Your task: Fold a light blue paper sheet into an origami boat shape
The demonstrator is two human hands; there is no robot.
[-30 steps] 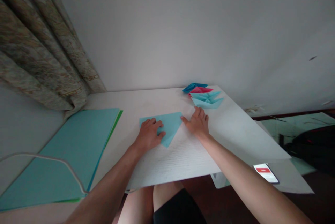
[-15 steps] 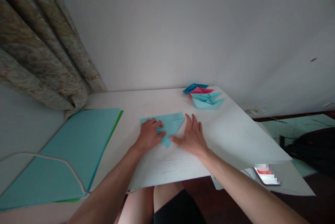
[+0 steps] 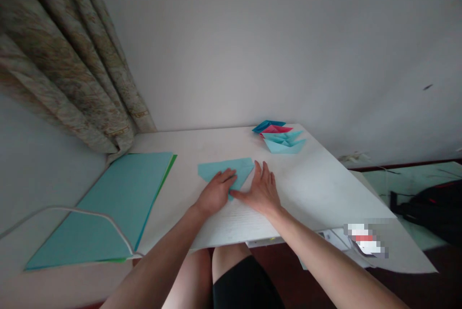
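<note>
A folded sheet of light blue paper lies flat on the white table, its long edge toward the wall and its point toward me. My left hand presses down on its middle with the fingers stretched over it, covering part of the lower left side. At the right slanted edge is my right hand, fingers spread, with the thumb at the paper's lower point and the fingertips beside its right corner. Neither hand grips the sheet.
Several folded paper boats stand at the back right: blue, pink and light blue. A stack of large coloured sheets lies left, crossed by a white cable. A blurred-out device sits at the right front.
My left hand has slid right across the paper, from its left part to the middle, uncovering the left corner. My right hand stays by the right edge. The view has shifted slightly.
</note>
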